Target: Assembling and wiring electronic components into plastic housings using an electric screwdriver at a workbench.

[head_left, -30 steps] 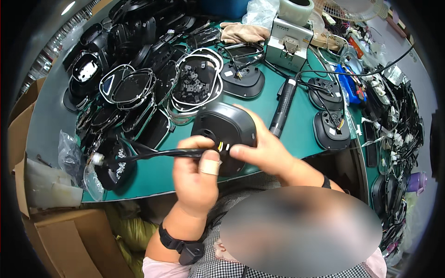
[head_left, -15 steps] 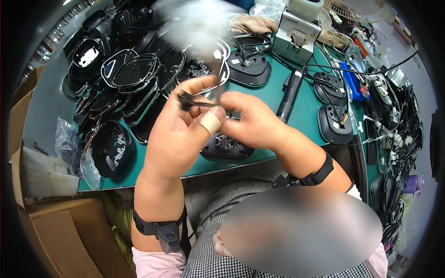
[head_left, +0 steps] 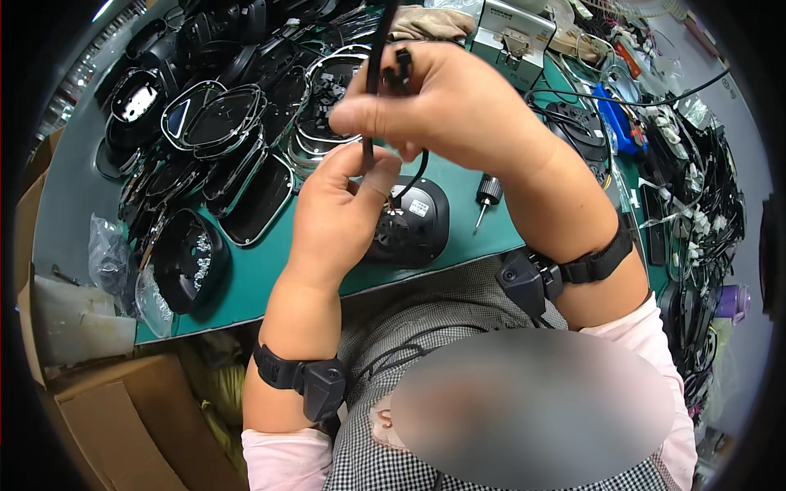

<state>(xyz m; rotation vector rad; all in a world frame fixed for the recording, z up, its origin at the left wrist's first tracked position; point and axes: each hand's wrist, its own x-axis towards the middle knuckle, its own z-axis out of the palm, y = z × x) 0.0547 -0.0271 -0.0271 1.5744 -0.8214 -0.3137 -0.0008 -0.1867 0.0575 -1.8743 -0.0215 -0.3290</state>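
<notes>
A black cable [head_left: 372,98] stands taut and upright in front of me, leaving the top of the view. My left hand [head_left: 332,209] pinches its lower part between thumb and fingers. Above it, my right hand [head_left: 467,110] is closed around a black cable end with a small connector [head_left: 400,67]. From under the right hand a thin black lead [head_left: 421,170] curves down to an oval black housing [head_left: 426,233] lying on the table. The housing carries a white label and a round pattern; my left hand covers part of its left side.
An electric screwdriver [head_left: 489,191] lies right of the housing, partly behind my right arm. Black frames [head_left: 221,123] pile up at left, near a deep black shell [head_left: 192,266] holding small screws. A metal box [head_left: 514,37] stands at the back; tangled cables [head_left: 704,196] line the right.
My right hand has risen up and away from beside the left and now grips the connector end. The cable is stretched upright between them. The blurred white shape at the top is gone.
</notes>
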